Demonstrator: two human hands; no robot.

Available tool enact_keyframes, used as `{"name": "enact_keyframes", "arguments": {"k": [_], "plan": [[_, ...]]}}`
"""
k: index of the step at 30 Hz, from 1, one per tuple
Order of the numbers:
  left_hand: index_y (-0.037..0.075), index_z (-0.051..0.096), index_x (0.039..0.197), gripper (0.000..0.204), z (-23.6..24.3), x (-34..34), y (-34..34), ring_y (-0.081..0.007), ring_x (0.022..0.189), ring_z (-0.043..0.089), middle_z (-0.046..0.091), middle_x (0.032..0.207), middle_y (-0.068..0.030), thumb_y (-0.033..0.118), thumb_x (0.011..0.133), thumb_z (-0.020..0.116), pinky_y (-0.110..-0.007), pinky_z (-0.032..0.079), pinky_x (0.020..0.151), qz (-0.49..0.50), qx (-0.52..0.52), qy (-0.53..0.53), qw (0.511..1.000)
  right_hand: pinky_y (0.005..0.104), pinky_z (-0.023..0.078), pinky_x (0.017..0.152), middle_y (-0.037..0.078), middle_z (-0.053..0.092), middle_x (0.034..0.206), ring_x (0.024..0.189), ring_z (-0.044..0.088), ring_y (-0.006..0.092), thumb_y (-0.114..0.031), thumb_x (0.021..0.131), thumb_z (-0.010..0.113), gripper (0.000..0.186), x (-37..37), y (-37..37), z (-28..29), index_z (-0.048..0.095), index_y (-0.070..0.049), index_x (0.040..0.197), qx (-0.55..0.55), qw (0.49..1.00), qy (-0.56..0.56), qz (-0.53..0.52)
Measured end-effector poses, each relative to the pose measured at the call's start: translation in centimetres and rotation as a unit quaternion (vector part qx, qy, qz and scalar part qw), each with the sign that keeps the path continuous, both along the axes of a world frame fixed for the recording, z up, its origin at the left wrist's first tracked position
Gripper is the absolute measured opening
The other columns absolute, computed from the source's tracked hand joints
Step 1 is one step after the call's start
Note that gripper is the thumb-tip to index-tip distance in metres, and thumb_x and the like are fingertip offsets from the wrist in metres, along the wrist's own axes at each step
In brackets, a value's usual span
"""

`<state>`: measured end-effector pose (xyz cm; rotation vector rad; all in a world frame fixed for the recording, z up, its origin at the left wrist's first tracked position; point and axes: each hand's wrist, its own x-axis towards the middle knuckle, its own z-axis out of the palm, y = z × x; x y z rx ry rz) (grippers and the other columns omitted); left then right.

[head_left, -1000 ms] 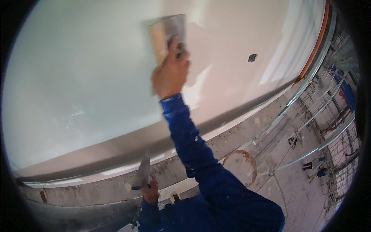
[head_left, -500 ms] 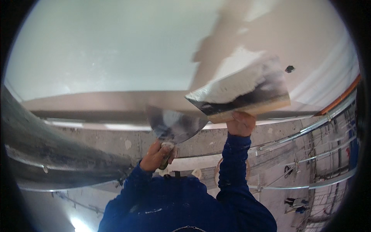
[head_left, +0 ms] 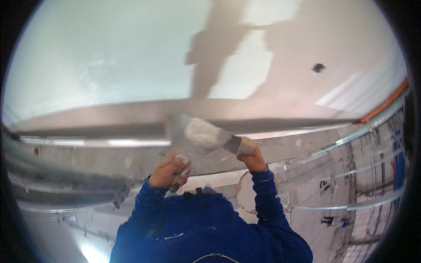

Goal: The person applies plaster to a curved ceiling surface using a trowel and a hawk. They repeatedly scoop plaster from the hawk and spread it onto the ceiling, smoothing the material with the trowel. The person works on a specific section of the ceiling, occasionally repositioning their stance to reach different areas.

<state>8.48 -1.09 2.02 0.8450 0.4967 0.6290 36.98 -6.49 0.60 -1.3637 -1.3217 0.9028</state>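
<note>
My left hand (head_left: 169,170) is closed around the handle of a putty knife (head_left: 176,139), its broad blade pointing up and blurred by motion. In my right hand (head_left: 254,160) is a wide skimming blade (head_left: 232,143), gripped along its back edge and slanting up to the left. A pale mound of filler (head_left: 202,133) lies on the skimming blade's face. The two blades meet or overlap in front of my chest; whether they touch cannot be made out.
A large pale panel (head_left: 144,65) with shadows across it fills the upper view. A dark hole (head_left: 319,68) pierces it at right. A thick grey pipe (head_left: 66,186) crosses at left. Metal rails (head_left: 315,207) curve at right, near a round tub (head_left: 247,193). Someone (head_left: 335,222) is far below.
The skimming blade has swung down and left, turning more edge-on, as my right hand lowered. The putty knife and the filler are now close together. My left hand shifted slightly left.
</note>
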Motion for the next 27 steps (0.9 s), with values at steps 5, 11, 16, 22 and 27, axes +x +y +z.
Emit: {"name": "enact_keyframes", "arguments": {"k": [5, 11, 16, 22, 27], "plan": [[0.006, 0.038, 0.108, 0.033, 0.2, 1.9, -0.1, -0.0132, 0.041, 0.042, 0.045, 0.064, -0.0059, 0.032, 0.088, 0.044, -0.026, 0.035, 0.036, 0.086, -0.016, -0.026, 0.996, 0.0298, 0.046, 0.059, 0.007, 0.057, 0.078, 0.072, 0.055, 0.0137, -0.006, 0.061, 0.061, 0.028, 9.8, 1.3, 5.9, 0.055, 0.003, 0.087, 0.071, 0.941, -0.023, -0.329], [0.006, 0.036, 0.104, 0.035, -1.5, 3.5, -0.3, -0.0134, 0.040, 0.041, 0.043, 0.062, -0.0051, 0.036, 0.087, 0.046, -0.026, 0.036, 0.035, 0.077, -0.035, -0.015, 0.996, 0.0266, 0.043, 0.067, 0.012, 0.056, 0.079, 0.071, 0.053, 0.0185, 0.001, 0.062, 0.049, 0.045, 20.2, 5.2, 17.8, 0.048, 0.006, 0.107, 0.281, 0.835, -0.178, -0.438], [0.006, 0.038, 0.096, 0.032, -3.5, 3.0, -0.6, -0.0140, 0.041, 0.042, 0.043, 0.063, -0.0048, 0.035, 0.087, 0.047, -0.026, 0.036, 0.036, 0.077, -0.083, -0.034, 0.993, 0.0329, 0.044, 0.081, 0.019, 0.058, 0.100, 0.092, 0.057, 0.0306, 0.005, 0.063, 0.046, 0.061, 26.2, 12.3, 20.9, 0.041, -0.005, 0.123, 0.319, 0.754, -0.240, -0.522], [0.004, 0.041, 0.084, 0.033, -4.1, -0.1, -0.2, -0.0145, 0.042, 0.043, 0.044, 0.063, -0.0057, 0.036, 0.086, 0.048, -0.026, 0.036, 0.038, 0.059, -0.100, -0.050, 0.992, 0.0363, 0.041, 0.087, 0.019, 0.049, 0.115, 0.103, 0.050, 0.0333, 0.005, 0.063, 0.050, 0.072, 20.7, 15.8, 20.3, 0.035, -0.012, 0.130, 0.346, 0.780, -0.200, -0.481], [0.005, 0.041, 0.086, 0.034, -4.0, -2.8, -0.1, -0.0144, 0.044, 0.044, 0.043, 0.063, -0.0056, 0.037, 0.086, 0.049, -0.027, 0.037, 0.039, 0.092, -0.089, -0.033, 0.991, 0.0394, 0.037, 0.091, 0.020, 0.047, 0.113, 0.106, 0.045, 0.0348, 0.002, 0.059, 0.054, 0.077, 14.9, 17.6, 18.2, 0.033, -0.013, 0.131, 0.363, 0.731, -0.312, -0.486]]}}
